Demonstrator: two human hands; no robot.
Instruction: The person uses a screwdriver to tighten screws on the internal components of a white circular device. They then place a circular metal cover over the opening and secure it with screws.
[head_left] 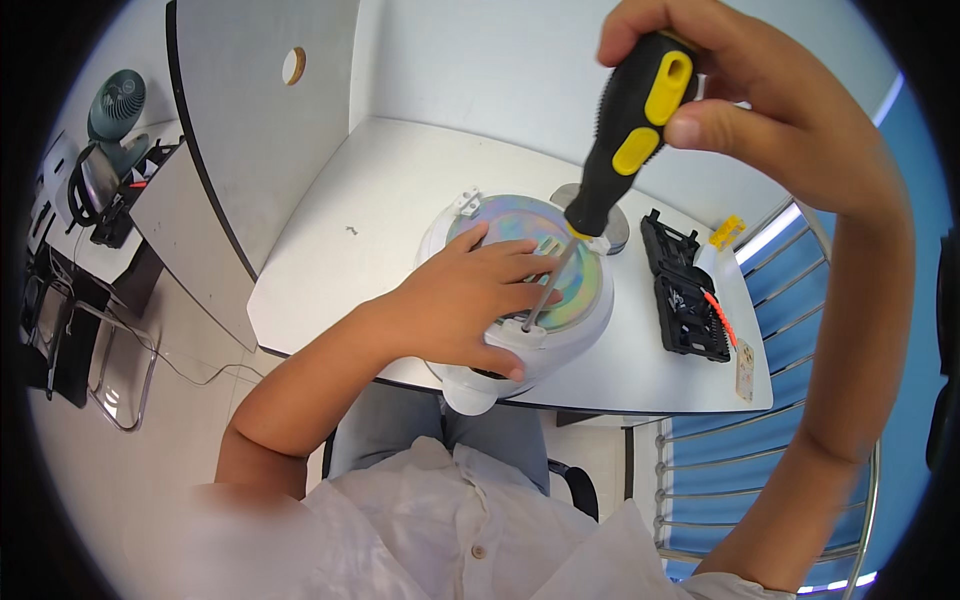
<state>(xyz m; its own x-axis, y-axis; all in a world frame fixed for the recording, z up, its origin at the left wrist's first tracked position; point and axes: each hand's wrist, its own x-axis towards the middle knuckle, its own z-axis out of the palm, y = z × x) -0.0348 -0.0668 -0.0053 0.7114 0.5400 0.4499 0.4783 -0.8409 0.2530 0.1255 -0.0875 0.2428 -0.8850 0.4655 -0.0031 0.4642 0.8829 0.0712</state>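
Your left hand (440, 300) lies spread, fingers apart, over the round white plastic appliance (575, 355) with an iridescent disc (503, 212) on its upper face. Your right hand (755, 115), above and to the right of the appliance, is wrapped around the handle of a black-and-yellow screwdriver with a metal shaft (638, 115); your two hands are apart. The screwdriver slants down to the appliance, its tip at a small dark hole in a white tab (522, 340) at the disc's near edge.

The appliance sits on a white tabletop with a dark edge (335, 260), near the side closest to you. Right of the appliance lies an open black plastic tool case (690, 335), with a thin orange-red tool (719, 318) across it. A small yellow object (728, 232) lies beyond the case from the appliance. Tiny dark bits (351, 231) lie left of the appliance.
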